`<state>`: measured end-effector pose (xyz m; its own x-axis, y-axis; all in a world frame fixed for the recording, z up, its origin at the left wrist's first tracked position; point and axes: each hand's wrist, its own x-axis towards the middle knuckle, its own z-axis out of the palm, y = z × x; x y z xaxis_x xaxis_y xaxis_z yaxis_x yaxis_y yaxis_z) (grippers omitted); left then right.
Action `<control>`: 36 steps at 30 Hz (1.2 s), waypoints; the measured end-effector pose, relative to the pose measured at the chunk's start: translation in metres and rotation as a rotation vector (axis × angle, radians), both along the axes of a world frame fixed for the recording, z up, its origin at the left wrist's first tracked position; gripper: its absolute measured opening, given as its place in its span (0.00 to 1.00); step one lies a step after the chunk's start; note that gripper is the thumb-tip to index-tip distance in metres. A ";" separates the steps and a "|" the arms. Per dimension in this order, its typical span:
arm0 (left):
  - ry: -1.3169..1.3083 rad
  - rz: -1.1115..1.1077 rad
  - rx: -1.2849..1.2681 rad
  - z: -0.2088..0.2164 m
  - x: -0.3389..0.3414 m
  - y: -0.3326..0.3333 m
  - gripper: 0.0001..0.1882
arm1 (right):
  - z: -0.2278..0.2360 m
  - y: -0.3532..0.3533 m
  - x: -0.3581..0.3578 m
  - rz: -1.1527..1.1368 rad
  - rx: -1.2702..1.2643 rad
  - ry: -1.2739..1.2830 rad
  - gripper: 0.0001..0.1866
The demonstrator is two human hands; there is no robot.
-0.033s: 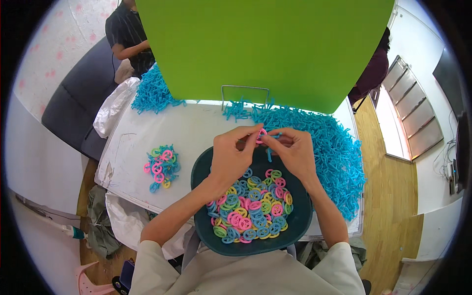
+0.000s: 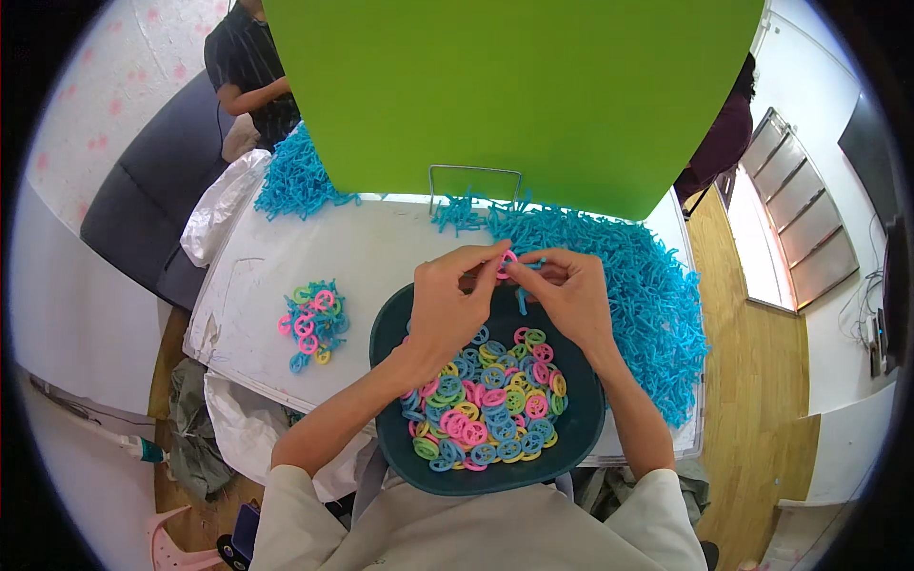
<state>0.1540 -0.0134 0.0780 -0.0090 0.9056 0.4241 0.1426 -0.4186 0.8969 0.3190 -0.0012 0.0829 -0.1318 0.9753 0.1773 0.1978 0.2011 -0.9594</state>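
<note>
Between the fingertips of my left hand (image 2: 455, 290) is a small pink plastic wheel (image 2: 507, 264). My right hand (image 2: 573, 290) pinches a blue branched plastic piece (image 2: 522, 301) against that wheel; exactly how the two fit together is hidden by my fingers. Both hands are over the far rim of a dark green tub (image 2: 388, 328). Inside the tub lie many loose spoked wheels (image 2: 490, 400) in pink, blue, yellow and green. To the left, a small pile of blue pieces with wheels on or among them (image 2: 314, 324) rests on the white table (image 2: 381, 247).
A big heap of blue pieces (image 2: 647, 295) covers the table's right side, with another heap (image 2: 300, 176) at the far left. A green panel (image 2: 514, 95) and a wire stand (image 2: 474, 168) rise at the back. One person (image 2: 252, 71) is beyond it left, another (image 2: 724, 133) right.
</note>
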 end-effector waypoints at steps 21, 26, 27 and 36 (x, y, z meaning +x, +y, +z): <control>0.061 0.037 0.033 0.002 0.007 -0.008 0.09 | -0.002 0.006 0.003 0.000 -0.003 0.040 0.13; -0.106 -0.032 0.041 0.004 0.005 -0.009 0.07 | -0.007 0.006 -0.002 0.012 0.195 0.165 0.11; -0.145 -0.040 0.085 0.004 0.005 -0.008 0.07 | -0.007 0.005 -0.002 -0.004 0.228 0.176 0.11; -0.283 -0.204 -0.067 0.000 -0.004 -0.002 0.09 | 0.001 0.004 -0.001 -0.095 0.742 -0.152 0.09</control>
<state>0.1496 -0.0156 0.0777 0.0661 0.9267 0.3700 -0.1958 -0.3516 0.9155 0.3184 0.0029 0.0841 -0.1290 0.6162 0.7770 0.3655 0.7579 -0.5404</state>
